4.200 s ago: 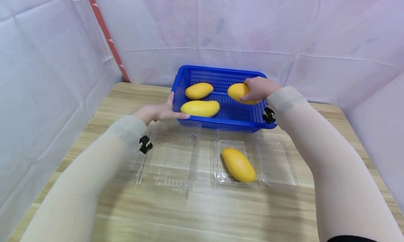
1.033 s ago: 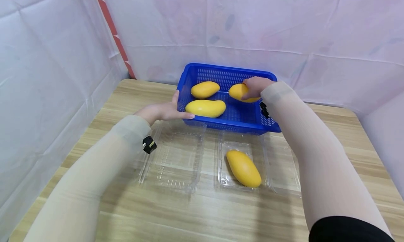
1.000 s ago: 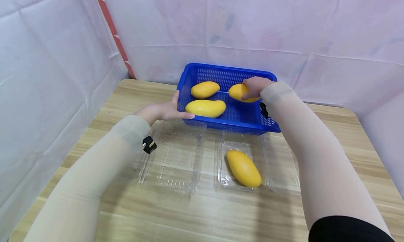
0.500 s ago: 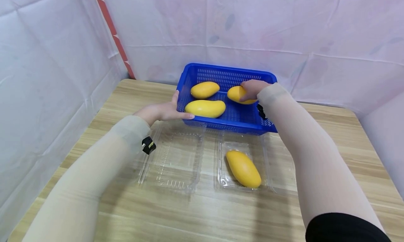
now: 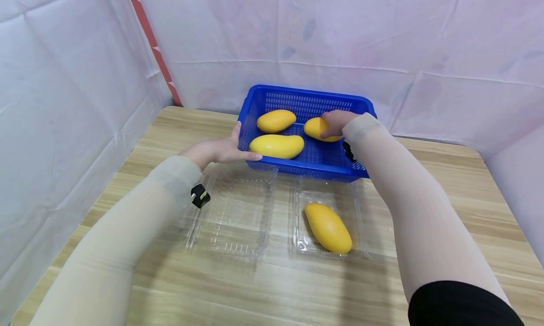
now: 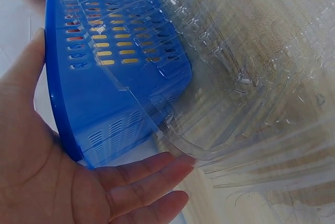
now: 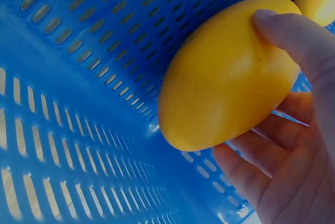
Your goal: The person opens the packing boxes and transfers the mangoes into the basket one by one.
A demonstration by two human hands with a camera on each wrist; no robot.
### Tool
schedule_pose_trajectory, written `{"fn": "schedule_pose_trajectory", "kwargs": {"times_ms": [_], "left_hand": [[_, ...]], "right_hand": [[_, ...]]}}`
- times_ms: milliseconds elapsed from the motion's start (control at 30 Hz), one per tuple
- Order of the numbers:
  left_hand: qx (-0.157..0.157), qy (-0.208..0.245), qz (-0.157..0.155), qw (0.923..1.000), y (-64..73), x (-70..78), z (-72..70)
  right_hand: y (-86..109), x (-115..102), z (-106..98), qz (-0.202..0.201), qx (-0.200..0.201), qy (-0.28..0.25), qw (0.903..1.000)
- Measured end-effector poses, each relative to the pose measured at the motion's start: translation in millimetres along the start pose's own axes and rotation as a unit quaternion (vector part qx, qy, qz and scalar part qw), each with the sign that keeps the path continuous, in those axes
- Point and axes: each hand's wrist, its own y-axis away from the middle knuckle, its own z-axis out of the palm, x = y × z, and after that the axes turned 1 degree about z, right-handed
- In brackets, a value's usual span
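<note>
My right hand (image 5: 338, 122) grips a yellow mango (image 7: 225, 77) inside the right part of a blue slotted basket (image 5: 312, 167). In the right wrist view, the thumb presses the mango's upper side and the other fingers curl beneath it. My left hand (image 5: 216, 150) spreads its straight fingers at the basket's left front corner, the thumb lying along the front rim. Two more mangoes, a rear one (image 5: 276, 121) and a longer front one (image 5: 277, 146), lie in the left part. Another mango (image 5: 328, 227) lies slanted in the right-hand clear plastic box (image 5: 301, 245).
Left of that box, a second clear plastic box (image 5: 240, 212) stands with its lid folded out, close below my left hand. Wooden tabletop (image 5: 204, 288) spreads in front. Pale cloth walls (image 5: 204, 28) rise behind and at both sides.
Since one second ago, my right hand has moved slightly left and nearer with its mango, still within the basket. My left hand stays at the corner. Earlier, the head view shifted a little.
</note>
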Motion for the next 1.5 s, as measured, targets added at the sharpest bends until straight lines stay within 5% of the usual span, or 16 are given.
{"fn": "schedule_pose_trajectory", "kwargs": {"times_ms": [1500], "left_hand": [[0.003,-0.004,0.002,1.0000,2.9,0.2,-2.0]], "right_hand": [[-9.1,11,1,-0.001,0.046,0.024,0.9987]]}}
